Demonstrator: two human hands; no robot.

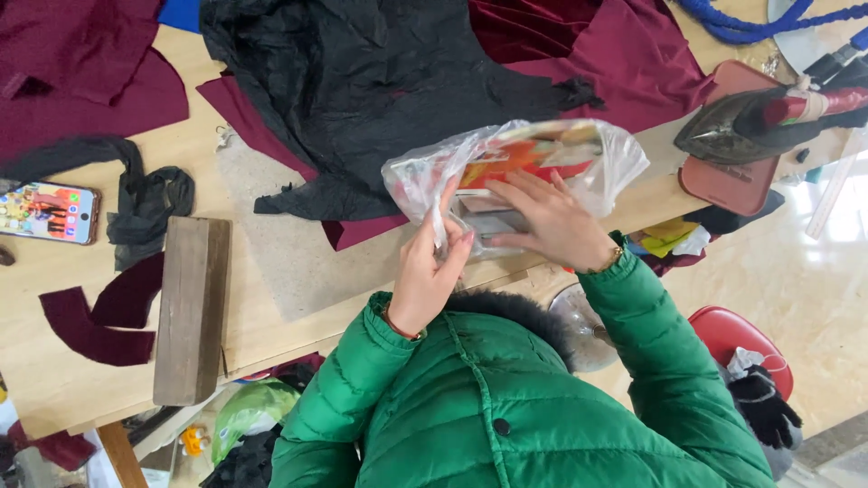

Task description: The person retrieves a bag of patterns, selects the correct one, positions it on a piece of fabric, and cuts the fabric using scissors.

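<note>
Fingers (440, 237) of our left hand (425, 276) pinch the crinkled clear plastic bag (601, 158) at its open edge, while our right hand (551, 221) lies spread flat on the colourful flat packet (520, 154) inside it. Beyond both hands, black fabric (362, 81) covers the wooden table (271, 262).
</note>
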